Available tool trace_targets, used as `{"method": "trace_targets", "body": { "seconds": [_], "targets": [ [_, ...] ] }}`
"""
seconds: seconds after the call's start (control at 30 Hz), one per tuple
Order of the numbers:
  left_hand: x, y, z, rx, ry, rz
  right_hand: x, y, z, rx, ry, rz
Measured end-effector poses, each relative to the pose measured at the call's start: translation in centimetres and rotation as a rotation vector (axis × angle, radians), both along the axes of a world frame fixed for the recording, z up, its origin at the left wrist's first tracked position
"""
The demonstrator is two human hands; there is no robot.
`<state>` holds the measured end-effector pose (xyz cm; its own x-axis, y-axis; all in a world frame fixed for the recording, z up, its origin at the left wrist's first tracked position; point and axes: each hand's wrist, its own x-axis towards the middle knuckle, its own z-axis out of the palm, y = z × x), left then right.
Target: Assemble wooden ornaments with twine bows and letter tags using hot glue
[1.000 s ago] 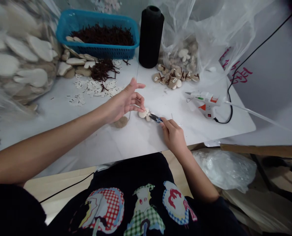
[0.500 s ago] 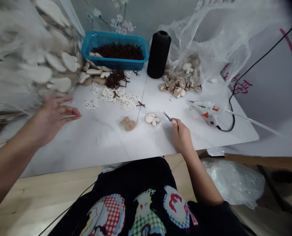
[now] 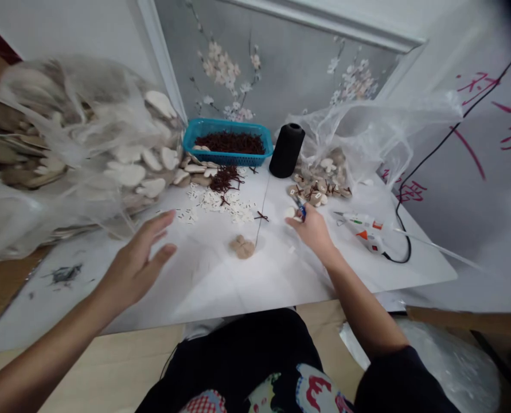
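My right hand is closed around small blue-handled scissors, points facing away from me. A cream petal-shaped felt piece is also at its thumb and fingertips. My left hand hovers over the left of the table, fingers apart and holding nothing. Between the hands lies a tan petal-shaped piece, with a thin dark thread running from it toward the black thread cone. A brown bow rests behind that piece.
Behind stand a blue basket of brown bows and a plastic bag of felt pieces. Small white tags are heaped in front. Finished-looking bowed pieces lie by another bag. A glue gun with its cord sits right.
My right hand has picked up the cream piece from the table while keeping the scissors. My left hand has moved away from the bag, toward the middle. The view has tilted upward.
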<state>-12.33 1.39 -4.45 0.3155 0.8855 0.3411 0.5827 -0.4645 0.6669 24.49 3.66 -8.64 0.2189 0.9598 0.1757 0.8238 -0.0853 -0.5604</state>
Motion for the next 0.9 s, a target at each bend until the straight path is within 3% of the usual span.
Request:
{"method": "trace_targets", "body": {
  "seconds": [0.07,0.13,0.2,0.27,0.43,0.6,0.8,0.9],
  "targets": [
    [1.2,-0.4,0.9,0.209,0.140,-0.076,1.1,2.0,1.4,0.205,-0.109,-0.111],
    [2.1,-0.6,1.6,0.281,0.177,-0.152,1.7,3.6,2.6,0.367,-0.221,-0.214],
    [2.7,-0.6,2.1,0.226,0.150,-0.200,1.4,4.5,3.3,0.436,-0.250,-0.237],
    [2.8,-0.7,2.4,0.126,0.111,-0.215,0.4,4.1,3.4,0.465,-0.220,-0.155],
    [2.5,-0.9,2.3,-0.060,0.106,-0.214,-3.2,-0.8,2.9,0.424,0.031,0.067],
    [3.8,-1.0,2.4,-0.160,0.112,-0.220,-5.9,-6.7,4.3,0.298,0.610,0.251],
    [5.7,-1.5,3.4,-0.162,0.093,-0.246,-9.4,-10.5,5.7,0.270,1.099,0.394],
    [6.2,-1.7,3.7,-0.065,0.107,-0.283,-10.2,-11.1,5.8,0.230,1.230,0.391]
  ]
}}
